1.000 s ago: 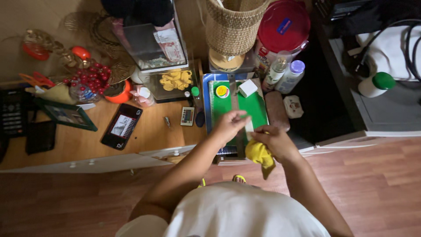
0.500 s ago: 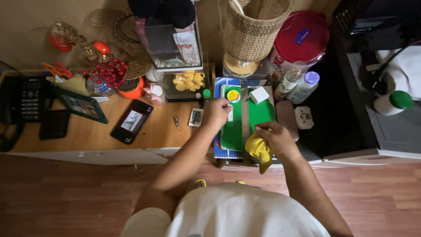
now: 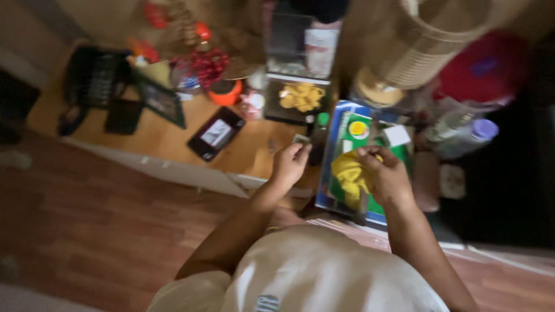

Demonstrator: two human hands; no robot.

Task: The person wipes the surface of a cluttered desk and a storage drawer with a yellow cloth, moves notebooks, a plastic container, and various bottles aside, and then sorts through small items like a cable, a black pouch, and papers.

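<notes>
So we keep the right hand bunched tight on the yellow cloth over the green notebook, while the left hand pinches something small, too blurred to name, above the desk.

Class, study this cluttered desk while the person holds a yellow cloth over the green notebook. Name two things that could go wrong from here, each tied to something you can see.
1. The right hand holds the yellow cloth close to the small white box on the green notebook; a sweep might knock it off.
2. The left hand hovers by a small card-like item near the desk edge; it could slip to the floor.
</notes>
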